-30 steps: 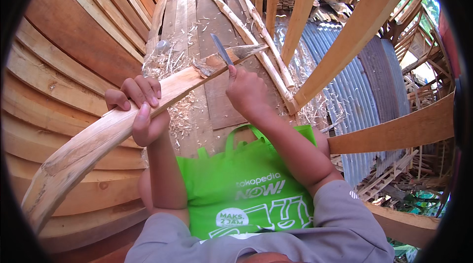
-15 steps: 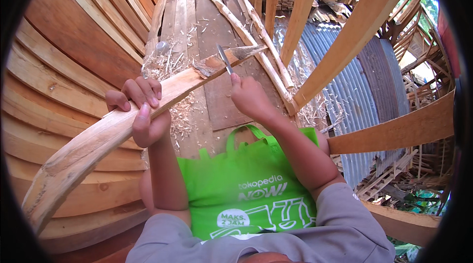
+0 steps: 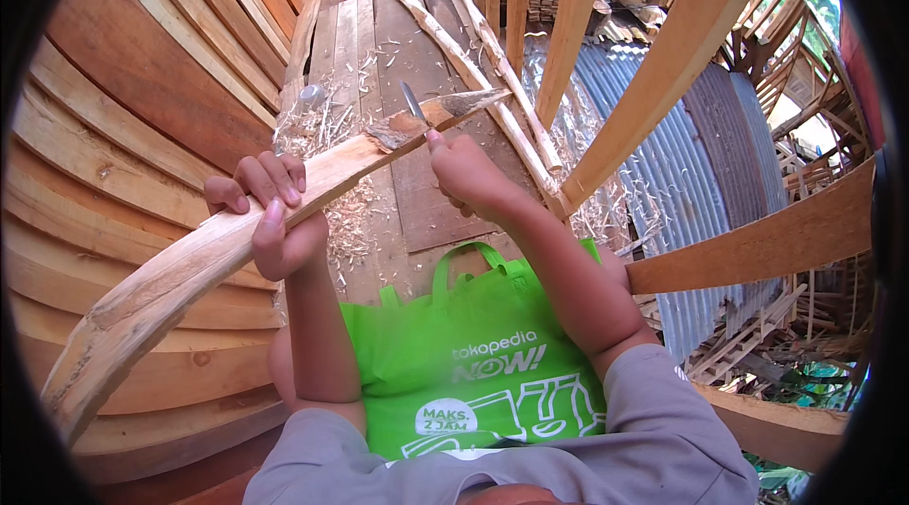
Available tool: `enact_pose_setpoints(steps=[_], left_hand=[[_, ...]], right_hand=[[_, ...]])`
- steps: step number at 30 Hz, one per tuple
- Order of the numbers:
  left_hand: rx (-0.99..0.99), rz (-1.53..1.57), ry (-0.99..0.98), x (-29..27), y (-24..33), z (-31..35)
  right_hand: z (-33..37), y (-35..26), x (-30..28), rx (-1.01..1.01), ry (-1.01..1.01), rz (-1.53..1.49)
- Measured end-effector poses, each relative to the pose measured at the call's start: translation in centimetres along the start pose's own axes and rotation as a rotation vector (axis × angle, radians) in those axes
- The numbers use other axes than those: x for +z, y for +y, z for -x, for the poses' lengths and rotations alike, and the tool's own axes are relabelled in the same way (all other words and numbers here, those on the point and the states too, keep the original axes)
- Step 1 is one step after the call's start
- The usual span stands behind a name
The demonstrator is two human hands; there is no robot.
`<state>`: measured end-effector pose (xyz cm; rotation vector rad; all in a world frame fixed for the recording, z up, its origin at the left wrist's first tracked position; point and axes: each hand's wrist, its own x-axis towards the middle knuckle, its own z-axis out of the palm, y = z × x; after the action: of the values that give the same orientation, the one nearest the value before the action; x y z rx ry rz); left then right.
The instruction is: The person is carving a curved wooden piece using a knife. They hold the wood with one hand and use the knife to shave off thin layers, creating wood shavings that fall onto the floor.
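Pale shavings [image 3: 348,232] litter the plank floor [image 3: 431,207] beyond a green bag [image 3: 473,335]. The left hand [image 3: 287,242] has its grip around a crooked timber [image 3: 185,264] slanting above the floor; the right hand [image 3: 466,174] clenches a knife [image 3: 412,101], blade across the timber.

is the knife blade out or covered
Out: the knife blade shows as bare metal beyond the right hand, with no cover on it.

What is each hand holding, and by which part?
The left hand grips the long wooden piece around its middle. The right hand holds the knife by the end opposite its tip; that end is hidden in the fist.
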<state>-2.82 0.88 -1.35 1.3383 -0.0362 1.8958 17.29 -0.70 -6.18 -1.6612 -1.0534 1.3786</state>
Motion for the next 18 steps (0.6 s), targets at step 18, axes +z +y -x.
enact_pose_setpoints(steps=[18], left_hand=[[0.020,0.004,0.024,0.2,-0.1,0.0]], right_hand=[[-0.8,0.7,-0.7,0.020,-0.083,-0.043]])
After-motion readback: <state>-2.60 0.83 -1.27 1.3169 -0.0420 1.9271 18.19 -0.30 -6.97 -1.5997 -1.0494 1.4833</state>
